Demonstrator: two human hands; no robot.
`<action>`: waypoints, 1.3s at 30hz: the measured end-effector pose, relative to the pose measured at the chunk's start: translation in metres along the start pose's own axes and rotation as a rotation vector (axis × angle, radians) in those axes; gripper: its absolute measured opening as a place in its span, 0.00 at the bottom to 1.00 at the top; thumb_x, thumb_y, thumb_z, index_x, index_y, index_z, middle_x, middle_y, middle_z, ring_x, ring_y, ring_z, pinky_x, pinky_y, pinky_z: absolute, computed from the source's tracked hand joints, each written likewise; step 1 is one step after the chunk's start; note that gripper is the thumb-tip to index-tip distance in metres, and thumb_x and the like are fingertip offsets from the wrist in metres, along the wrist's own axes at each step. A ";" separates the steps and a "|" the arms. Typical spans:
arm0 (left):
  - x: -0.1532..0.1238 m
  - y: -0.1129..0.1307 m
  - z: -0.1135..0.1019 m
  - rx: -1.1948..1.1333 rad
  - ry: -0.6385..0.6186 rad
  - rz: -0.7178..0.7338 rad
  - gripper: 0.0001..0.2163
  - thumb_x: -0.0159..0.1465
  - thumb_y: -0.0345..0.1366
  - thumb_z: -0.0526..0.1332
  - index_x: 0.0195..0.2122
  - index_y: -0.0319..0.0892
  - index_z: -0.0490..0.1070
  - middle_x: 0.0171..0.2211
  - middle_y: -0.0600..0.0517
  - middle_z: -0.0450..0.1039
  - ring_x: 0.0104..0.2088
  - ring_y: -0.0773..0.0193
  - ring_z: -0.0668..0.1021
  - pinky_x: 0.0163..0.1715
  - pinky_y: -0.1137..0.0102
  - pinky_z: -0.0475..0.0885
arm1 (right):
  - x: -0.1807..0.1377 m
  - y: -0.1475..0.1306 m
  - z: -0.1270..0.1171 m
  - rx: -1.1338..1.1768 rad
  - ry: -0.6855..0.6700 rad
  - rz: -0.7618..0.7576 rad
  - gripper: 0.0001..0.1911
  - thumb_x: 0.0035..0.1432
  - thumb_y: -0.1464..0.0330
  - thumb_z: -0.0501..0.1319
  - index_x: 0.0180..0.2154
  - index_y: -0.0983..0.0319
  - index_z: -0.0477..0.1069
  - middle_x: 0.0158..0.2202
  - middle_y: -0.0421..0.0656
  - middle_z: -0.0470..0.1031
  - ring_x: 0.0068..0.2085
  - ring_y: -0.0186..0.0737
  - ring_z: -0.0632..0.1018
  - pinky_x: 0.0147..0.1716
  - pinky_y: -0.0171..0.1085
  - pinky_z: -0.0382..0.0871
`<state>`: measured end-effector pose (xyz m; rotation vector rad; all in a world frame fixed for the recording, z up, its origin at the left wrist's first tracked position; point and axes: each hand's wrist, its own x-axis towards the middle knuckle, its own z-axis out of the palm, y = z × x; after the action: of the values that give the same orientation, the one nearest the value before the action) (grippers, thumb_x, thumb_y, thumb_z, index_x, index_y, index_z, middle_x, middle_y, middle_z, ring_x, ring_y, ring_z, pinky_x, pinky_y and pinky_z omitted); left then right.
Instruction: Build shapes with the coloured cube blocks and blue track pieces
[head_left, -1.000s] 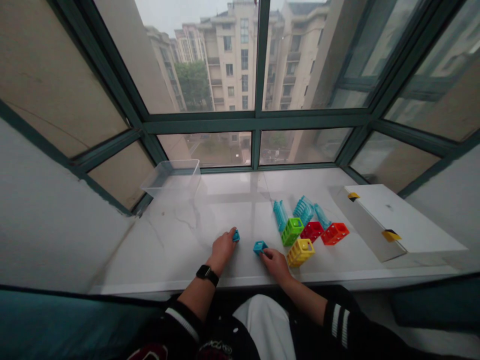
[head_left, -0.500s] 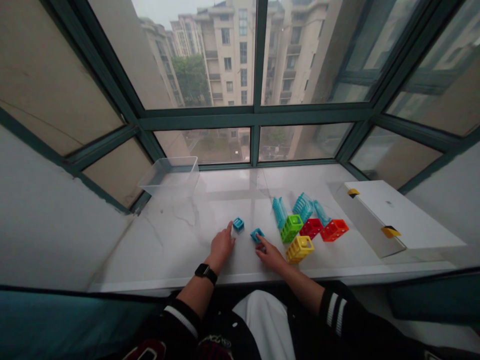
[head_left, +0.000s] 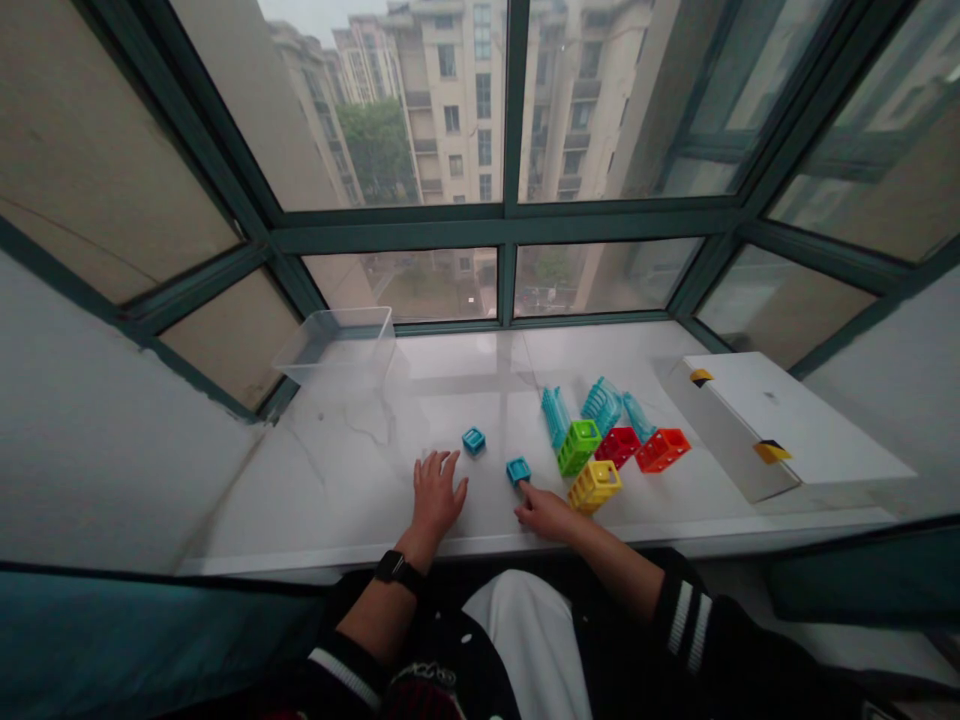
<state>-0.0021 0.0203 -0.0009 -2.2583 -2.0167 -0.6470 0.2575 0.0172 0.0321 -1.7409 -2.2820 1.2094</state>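
Left hand (head_left: 437, 495): wide, fingers spread, flat on the marble counter (head_left: 330, 490), holding nothing.
Right hand (head_left: 547, 513): narrow, fingers extended, tips at the lower edge of a small blue cage cube (head_left: 517, 471); no grip shows.
Other blue cube (head_left: 473, 441): apart from both hands, farther out on the counter, between them.
Nearby: green block (head_left: 578, 448), yellow block (head_left: 595, 486), red block (head_left: 618, 447), orange block (head_left: 663, 450), teal ridged pieces (head_left: 556, 418), clustered right of the right hand.
Back: clear plastic bin (head_left: 334, 347) at left; white box (head_left: 772, 420) at right.
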 end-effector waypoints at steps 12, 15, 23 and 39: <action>-0.004 0.022 -0.034 -0.251 -0.062 0.005 0.24 0.72 0.39 0.56 0.69 0.46 0.60 0.66 0.42 0.66 0.70 0.49 0.64 0.70 0.49 0.62 | -0.094 0.027 -0.129 -0.274 0.469 -0.271 0.30 0.56 0.67 0.70 0.61 0.54 0.74 0.57 0.51 0.76 0.58 0.58 0.77 0.59 0.56 0.71; -0.006 0.030 -0.040 -0.333 -0.066 0.040 0.21 0.72 0.39 0.57 0.65 0.47 0.65 0.65 0.43 0.68 0.70 0.50 0.65 0.70 0.51 0.62 | -0.088 0.053 -0.124 -0.290 0.425 -0.174 0.29 0.56 0.69 0.69 0.60 0.56 0.73 0.56 0.52 0.77 0.53 0.55 0.80 0.53 0.51 0.76; -0.012 0.068 -0.062 -0.587 -0.225 0.289 0.36 0.67 0.48 0.66 0.72 0.45 0.54 0.69 0.39 0.62 0.69 0.49 0.66 0.70 0.51 0.63 | -0.091 0.001 -0.117 0.026 0.376 -0.365 0.23 0.60 0.63 0.68 0.56 0.56 0.72 0.53 0.47 0.78 0.48 0.47 0.80 0.50 0.43 0.75; -0.014 0.039 -0.025 -0.337 -0.367 -0.185 0.23 0.75 0.43 0.54 0.68 0.41 0.56 0.59 0.40 0.75 0.58 0.55 0.79 0.56 0.63 0.73 | 0.010 -0.040 -0.044 0.041 0.422 -0.349 0.26 0.54 0.70 0.69 0.55 0.57 0.69 0.52 0.46 0.76 0.49 0.46 0.79 0.49 0.41 0.71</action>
<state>0.0278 -0.0062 0.0262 -2.5550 -2.4744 -0.6711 0.2414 0.0468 0.0825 -1.3450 -2.1604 0.7366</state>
